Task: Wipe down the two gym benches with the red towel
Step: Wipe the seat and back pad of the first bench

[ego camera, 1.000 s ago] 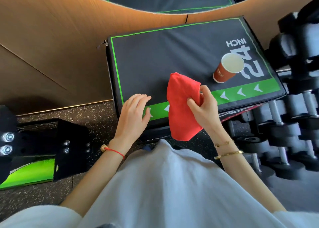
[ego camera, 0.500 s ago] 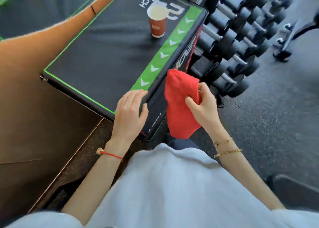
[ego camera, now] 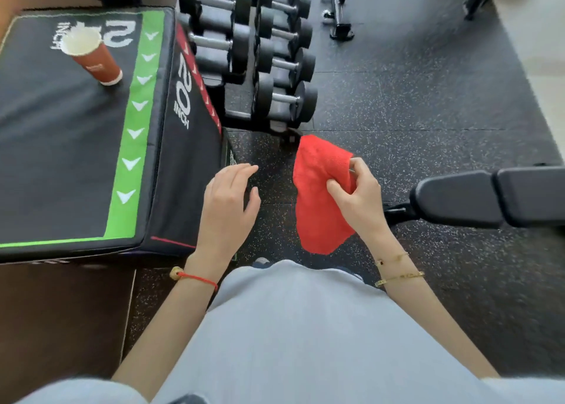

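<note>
Centrally, just right of the frame's middle, a red towel (ego camera: 321, 195) hangs bunched from the person's right hand (ego camera: 359, 198), whose thumb and fingers pinch the cloth near its upper edge, above the speckled black floor (ego camera: 428, 122). To its left the left hand (ego camera: 227, 203) hovers with fingers loosely spread, holding nothing, a red string bracelet (ego camera: 195, 278) on its wrist. At the right edge of the frame a black padded gym bench (ego camera: 489, 198) juts in, just beside the towel hand but apart from it. At the left sits a black-and-green plyo box (ego camera: 76, 159) with a red paper cup (ego camera: 94, 58) standing upright on top. A rack of black dumbbells (ego camera: 260, 55) fills the upper centre.
</note>
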